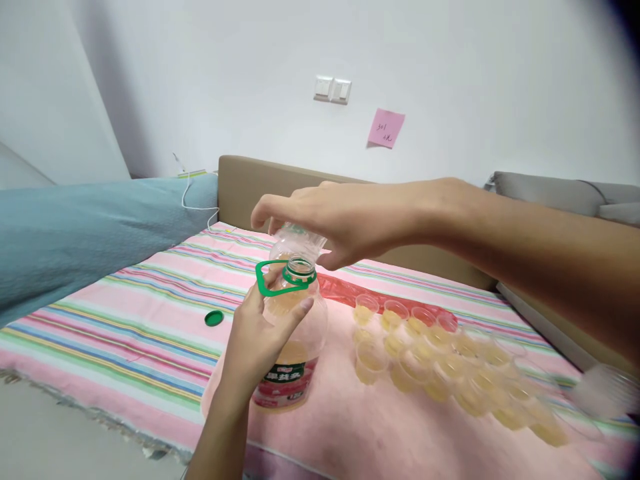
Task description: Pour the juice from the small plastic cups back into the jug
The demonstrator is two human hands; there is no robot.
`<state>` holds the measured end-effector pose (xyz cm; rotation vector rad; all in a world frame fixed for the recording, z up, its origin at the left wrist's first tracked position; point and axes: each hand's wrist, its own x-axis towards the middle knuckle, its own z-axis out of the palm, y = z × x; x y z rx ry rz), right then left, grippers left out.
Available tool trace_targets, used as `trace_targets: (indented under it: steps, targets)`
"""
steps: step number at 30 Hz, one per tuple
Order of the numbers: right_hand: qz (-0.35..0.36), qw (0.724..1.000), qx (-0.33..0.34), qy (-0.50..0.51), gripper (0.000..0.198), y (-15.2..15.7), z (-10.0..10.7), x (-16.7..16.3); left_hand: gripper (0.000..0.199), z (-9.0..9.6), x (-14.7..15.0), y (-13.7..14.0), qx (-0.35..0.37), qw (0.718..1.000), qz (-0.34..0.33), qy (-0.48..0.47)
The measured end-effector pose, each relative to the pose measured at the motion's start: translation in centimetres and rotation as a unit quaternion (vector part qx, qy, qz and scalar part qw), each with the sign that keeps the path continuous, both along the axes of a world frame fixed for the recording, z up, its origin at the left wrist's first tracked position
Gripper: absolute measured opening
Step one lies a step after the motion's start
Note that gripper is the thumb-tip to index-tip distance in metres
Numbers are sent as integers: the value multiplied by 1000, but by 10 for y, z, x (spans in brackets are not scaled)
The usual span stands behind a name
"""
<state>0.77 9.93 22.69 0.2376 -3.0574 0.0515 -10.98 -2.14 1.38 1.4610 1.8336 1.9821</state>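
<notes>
A large clear plastic bottle (320, 327) with a red and dark label stands on the pink cloth, amber liquid inside. Its mouth is uncapped, and a green carry handle (260, 280) rings the neck. My left hand (265, 327) is closed round the bottle's upper part, just below the handle. Over the mouth, my right hand (340, 213) reaches in from the right, fingers curled down round a clear plastic cup (300, 240). My fingers partly hide this cup, and whether it touches the bottle cannot be made out. A green cap (214, 318) lies on the striped sheet to the left.
Several clear cups of yellowish liquid (373, 357) stand in rows at right on the pink cloth (345, 427). Behind them lies a red plastic bag (345, 291). A blurred stack of cups (607, 390) is at far right. A brown headboard (245, 193) borders the back.
</notes>
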Motion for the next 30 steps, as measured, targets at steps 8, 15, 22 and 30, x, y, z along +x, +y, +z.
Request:
trace_targets:
  steps: [8, 15, 22, 30]
  targets:
    - [8, 999, 50, -4, 70, -4, 0, -2, 48, 1, 0, 1, 16, 1000, -13, 3]
    - [-6, 996, 90, -21, 76, -3, 3, 0, 52, -1, -1, 1, 5, 1000, -14, -3]
    - [-14, 994, 109, -16, 80, 0, 10, 2, 55, 0, 0, 0, 0, 1000, -14, -9]
    - [-46, 995, 81, -42, 84, -5, 9, 1, 52, -3, -1, 1, 1, 1000, -15, -8]
